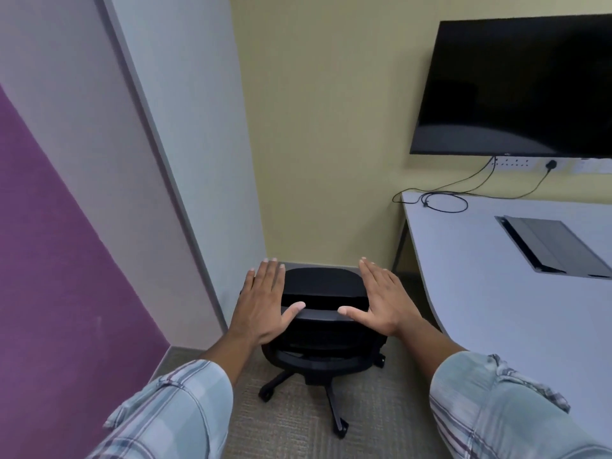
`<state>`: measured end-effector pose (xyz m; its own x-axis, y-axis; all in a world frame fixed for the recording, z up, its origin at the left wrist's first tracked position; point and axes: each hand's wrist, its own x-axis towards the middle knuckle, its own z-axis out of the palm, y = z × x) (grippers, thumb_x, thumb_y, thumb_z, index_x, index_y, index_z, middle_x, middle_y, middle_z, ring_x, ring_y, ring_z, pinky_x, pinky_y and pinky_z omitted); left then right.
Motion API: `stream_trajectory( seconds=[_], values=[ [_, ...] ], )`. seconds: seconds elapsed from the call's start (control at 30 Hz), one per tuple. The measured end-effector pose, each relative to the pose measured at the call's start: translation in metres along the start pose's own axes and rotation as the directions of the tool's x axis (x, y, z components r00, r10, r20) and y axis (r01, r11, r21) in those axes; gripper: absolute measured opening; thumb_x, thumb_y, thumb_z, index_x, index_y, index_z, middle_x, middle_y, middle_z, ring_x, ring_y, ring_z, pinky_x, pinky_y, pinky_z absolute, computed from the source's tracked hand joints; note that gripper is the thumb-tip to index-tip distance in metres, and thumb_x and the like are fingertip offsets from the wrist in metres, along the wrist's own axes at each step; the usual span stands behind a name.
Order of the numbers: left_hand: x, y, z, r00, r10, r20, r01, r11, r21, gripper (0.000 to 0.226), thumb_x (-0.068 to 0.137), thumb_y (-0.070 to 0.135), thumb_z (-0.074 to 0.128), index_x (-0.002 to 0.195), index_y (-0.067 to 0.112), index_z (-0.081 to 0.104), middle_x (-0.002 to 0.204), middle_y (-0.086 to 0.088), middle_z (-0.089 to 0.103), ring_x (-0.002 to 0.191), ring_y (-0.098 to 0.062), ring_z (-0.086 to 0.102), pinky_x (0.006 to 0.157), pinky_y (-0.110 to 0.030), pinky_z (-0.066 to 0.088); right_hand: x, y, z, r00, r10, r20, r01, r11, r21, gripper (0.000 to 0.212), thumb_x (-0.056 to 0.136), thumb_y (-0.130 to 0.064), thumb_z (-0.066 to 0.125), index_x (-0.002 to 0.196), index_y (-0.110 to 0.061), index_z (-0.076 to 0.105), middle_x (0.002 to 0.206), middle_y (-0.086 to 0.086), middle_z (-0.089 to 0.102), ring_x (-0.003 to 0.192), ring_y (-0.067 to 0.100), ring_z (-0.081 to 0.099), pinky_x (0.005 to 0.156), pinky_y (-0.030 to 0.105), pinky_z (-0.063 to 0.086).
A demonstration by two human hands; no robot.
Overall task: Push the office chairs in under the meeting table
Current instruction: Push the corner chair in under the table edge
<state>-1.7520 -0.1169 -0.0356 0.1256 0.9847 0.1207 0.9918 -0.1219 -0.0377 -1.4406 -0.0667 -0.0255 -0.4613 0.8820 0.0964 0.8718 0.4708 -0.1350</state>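
— Where do we have the office chair (323,313)?

— At our twelve o'clock, in the corner by the yellow wall, with the meeting table (490,293) at two o'clock, apart from it.

— And our hands?

— Our left hand (263,301) and right hand (385,301) hover flat over the backrest top, fingers straight and together, thumbs spread inward; we cannot tell if they touch.

A black wheeled office chair (323,326) stands in the corner, between the partition wall (185,160) on its left and the pale curved meeting table (496,293) on its right, not under the table. The left hand (263,301) and the right hand (384,301) are spread flat over the top of its backrest. On the table lie a flat dark cable hatch (553,248) and a looped black cable (443,202). Above the table's far end a black flat screen (516,87) hangs on the wall.
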Motion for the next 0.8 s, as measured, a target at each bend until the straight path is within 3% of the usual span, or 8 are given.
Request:
stream_trajectory(
  seconds=[0.17, 0.27, 0.33, 0.4, 0.47, 0.5, 0.8],
  values=[
    [0.019, -0.022, 0.024, 0.993, 0.049, 0.107, -0.048, 0.999, -0.016, 0.12, 0.091, 0.091, -0.014, 0.174, 0.012, 0.021, 0.182, -0.015, 0.017, 0.17, -0.03, 0.004, 0.138, -0.054, 0.005, 0.01, -0.004, 0.017, 0.977, 0.011, 0.215, -0.005, 1.0, -0.028, 0.139, 0.077, -0.109, 0.026, 0.172, -0.011, -0.001, 0.182, 0.01, 0.004, 0.167, 0.026, 0.009, 0.135, 0.046, 0.008],
    [0.033, -0.03, 0.031, 0.988, 0.103, 0.112, -0.099, 0.994, -0.041, 0.118, 0.094, 0.09, -0.007, 0.166, 0.012, 0.043, 0.173, -0.011, 0.042, 0.168, -0.029, 0.018, 0.137, -0.053, 0.013, 0.018, -0.004, 0.018, 0.963, 0.044, 0.268, -0.035, 0.999, -0.04, 0.139, 0.076, -0.109, 0.035, 0.173, -0.013, 0.01, 0.18, 0.007, 0.022, 0.161, 0.028, 0.03, 0.131, 0.047, 0.026],
    [0.039, -0.032, 0.033, 0.981, 0.145, 0.127, -0.135, 0.987, -0.087, 0.115, 0.095, 0.091, 0.001, 0.157, 0.013, 0.057, 0.159, -0.01, 0.06, 0.161, -0.03, 0.038, 0.133, -0.052, 0.027, 0.022, -0.004, 0.017, 0.944, 0.074, 0.32, -0.054, 0.996, -0.069, 0.137, 0.074, -0.11, 0.036, 0.171, -0.015, 0.022, 0.168, 0.007, 0.046, 0.147, 0.03, 0.05, 0.122, 0.048, 0.041],
    [0.042, -0.03, 0.035, 0.983, 0.157, 0.094, -0.149, 0.985, -0.087, 0.115, 0.093, 0.094, -0.001, 0.14, 0.017, 0.07, 0.132, -0.006, 0.076, 0.133, -0.027, 0.064, 0.117, -0.05, 0.047, 0.021, -0.002, 0.019, 0.949, 0.091, 0.302, -0.067, 0.994, -0.089, 0.131, 0.073, -0.111, 0.036, 0.166, -0.018, 0.036, 0.155, 0.005, 0.061, 0.134, 0.029, 0.061, 0.114, 0.047, 0.049],
    [0.044, -0.027, 0.035, 0.985, 0.163, 0.051, -0.16, 0.986, -0.046, 0.114, 0.091, 0.095, -0.006, 0.123, 0.021, 0.074, 0.105, 0.003, 0.077, 0.1, -0.02, 0.071, 0.097, -0.046, 0.054, 0.016, -0.001, 0.021, 0.964, 0.094, 0.248, -0.072, 0.992, -0.099, 0.125, 0.072, -0.112, 0.033, 0.158, -0.022, 0.048, 0.144, 0.001, 0.068, 0.124, 0.025, 0.066, 0.107, 0.044, 0.053],
    [0.044, -0.026, 0.035, 0.985, 0.172, 0.034, -0.171, 0.985, -0.038, 0.112, 0.091, 0.094, -0.006, 0.118, 0.021, 0.074, 0.098, 0.006, 0.075, 0.092, -0.019, 0.07, 0.092, -0.045, 0.054, 0.013, 0.0, 0.022, 0.97, 0.097, 0.221, -0.076, 0.992, -0.102, 0.124, 0.072, -0.113, 0.031, 0.155, -0.023, 0.052, 0.14, -0.001, 0.071, 0.12, 0.023, 0.068, 0.105, 0.043, 0.054],
    [0.057, -0.039, 0.039, 0.966, 0.255, -0.037, -0.257, 0.964, -0.074, 0.106, 0.094, 0.093, 0.003, 0.131, 0.024, 0.075, 0.104, 0.008, 0.079, 0.097, -0.018, 0.073, 0.092, -0.044, 0.055, 0.002, -0.011, 0.032, 0.981, 0.162, 0.105, -0.153, 0.984, -0.093, 0.115, 0.071, -0.114, 0.025, 0.129, -0.024, 0.067, 0.112, -0.005, 0.076, 0.099, 0.021, 0.072, 0.092, 0.041, 0.056]
  ],
)
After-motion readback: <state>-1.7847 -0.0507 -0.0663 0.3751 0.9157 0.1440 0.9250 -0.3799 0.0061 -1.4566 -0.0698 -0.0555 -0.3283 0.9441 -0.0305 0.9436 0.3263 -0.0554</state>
